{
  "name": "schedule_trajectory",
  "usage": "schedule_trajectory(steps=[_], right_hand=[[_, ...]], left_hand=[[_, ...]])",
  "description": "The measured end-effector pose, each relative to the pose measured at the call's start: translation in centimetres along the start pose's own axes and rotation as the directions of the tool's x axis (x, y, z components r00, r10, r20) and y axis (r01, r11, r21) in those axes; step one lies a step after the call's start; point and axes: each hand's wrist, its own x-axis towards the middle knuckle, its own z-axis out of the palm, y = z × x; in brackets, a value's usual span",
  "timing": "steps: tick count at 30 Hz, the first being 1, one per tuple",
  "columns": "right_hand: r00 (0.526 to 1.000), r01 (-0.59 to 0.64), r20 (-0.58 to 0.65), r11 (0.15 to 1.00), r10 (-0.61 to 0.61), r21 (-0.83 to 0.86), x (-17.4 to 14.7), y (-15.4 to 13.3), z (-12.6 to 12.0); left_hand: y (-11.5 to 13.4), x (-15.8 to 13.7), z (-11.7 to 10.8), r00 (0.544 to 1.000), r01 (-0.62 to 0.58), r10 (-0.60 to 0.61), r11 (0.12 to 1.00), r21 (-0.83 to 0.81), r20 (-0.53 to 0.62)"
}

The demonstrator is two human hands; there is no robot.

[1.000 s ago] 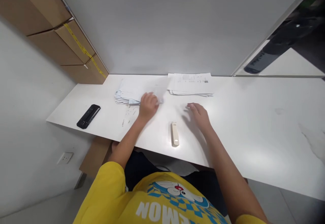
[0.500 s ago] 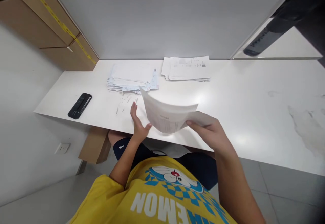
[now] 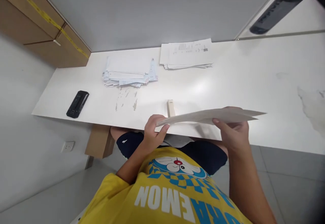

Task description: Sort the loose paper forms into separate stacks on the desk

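Note:
Sheets of paper (image 3: 195, 116) are held nearly edge-on above the front of the white desk. My left hand (image 3: 154, 129) pinches their left end between thumb and fingers. Further right, my right hand (image 3: 235, 129) grips them, thumb on the near side and fingers behind; two corners fan out past it. Just beyond the sheets lies a small cream-coloured object (image 3: 171, 107), perhaps a stapler, its near end hidden by the paper.
A messy stack of white and bluish papers (image 3: 127, 76) lies at the back left, and a neater stack of printed sheets (image 3: 189, 56) by the partition. A black phone (image 3: 77, 104) rests at the left. Cardboard boxes (image 3: 73, 48) stand behind it.
My left hand has moved right and closed on the papers' left end. The sheets have swung from hanging down to nearly level, uncovering the cream object. The view has shifted slightly.

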Motion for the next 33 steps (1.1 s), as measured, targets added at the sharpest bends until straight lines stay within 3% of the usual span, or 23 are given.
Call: schedule_trajectory(steps=[3, 7, 12, 15, 17, 19, 22, 27, 33], right_hand=[[0.997, 0.021, 0.080, 0.998, -0.017, -0.052, -1.3, 0.7, -0.3], [0.976, 0.032, 0.217, 0.999, -0.023, -0.038, -2.6, 0.8, -0.9], [0.945, -0.135, 0.288, 0.986, 0.157, -0.095, -4.8, -1.2, -2.0], [0.859, -0.278, 0.365, 0.926, 0.359, -0.256, -5.2, -1.6, -2.2], [0.808, -0.310, 0.387, 0.879, 0.444, -0.363, -4.8, -1.3, -2.1], [0.799, -0.302, 0.361, 0.840, 0.481, -0.450, -4.3, -0.6, -2.0], [0.779, -0.334, 0.342, 0.810, 0.525, -0.483, -3.7, -0.1, -2.4], [0.648, -0.515, 0.390, 0.754, 0.654, -0.408, -3.8, -0.5, -3.0], [0.556, -0.623, 0.438, 0.703, 0.706, -0.342, -4.3, -1.2, -3.2]], left_hand=[[-1.1, -1.0, 0.9, 0.999, -0.042, 0.041, 0.999, -0.024, -0.036], [-1.2, -1.0, 0.3, 0.994, 0.079, -0.072, 0.994, -0.077, 0.087], [-0.6, -2.7, -2.2, 0.991, 0.108, -0.098, 0.988, -0.108, 0.091], [-0.9, -4.5, -2.9, 0.971, 0.240, -0.239, 0.966, -0.094, 0.024], [-1.3, -5.1, -2.7, 0.940, 0.340, -0.340, 0.940, 0.004, -0.019], [-1.6, -4.8, -2.2, 0.912, 0.408, -0.406, 0.895, 0.180, -0.049], [-1.6, -3.6, -1.2, 0.899, 0.420, -0.436, 0.830, 0.366, -0.040], [-1.2, -2.0, -0.4, 0.875, 0.444, -0.482, 0.840, 0.313, 0.051], [-1.1, -2.0, -1.5, 0.826, 0.530, -0.560, 0.810, 0.252, 0.062]])
